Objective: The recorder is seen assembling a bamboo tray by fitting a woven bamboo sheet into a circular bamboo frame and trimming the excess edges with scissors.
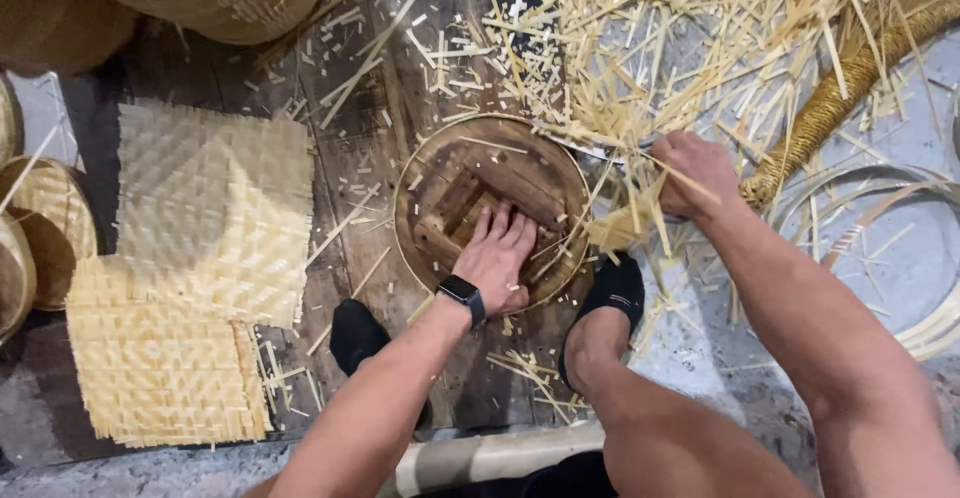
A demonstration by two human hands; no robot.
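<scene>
The left hand (497, 255) presses flat, fingers spread, inside the round bamboo tray (430, 173) of wooden slats; the right hand (697, 173) is fisted round a knife (590, 143). Strips hide its blade.

Hands (497, 256) on round wooden form (470, 183)

Dark plank floor (360, 173) (grey concrete beyond)

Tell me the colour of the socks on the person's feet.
The socks are black, seen in the head view.
</scene>
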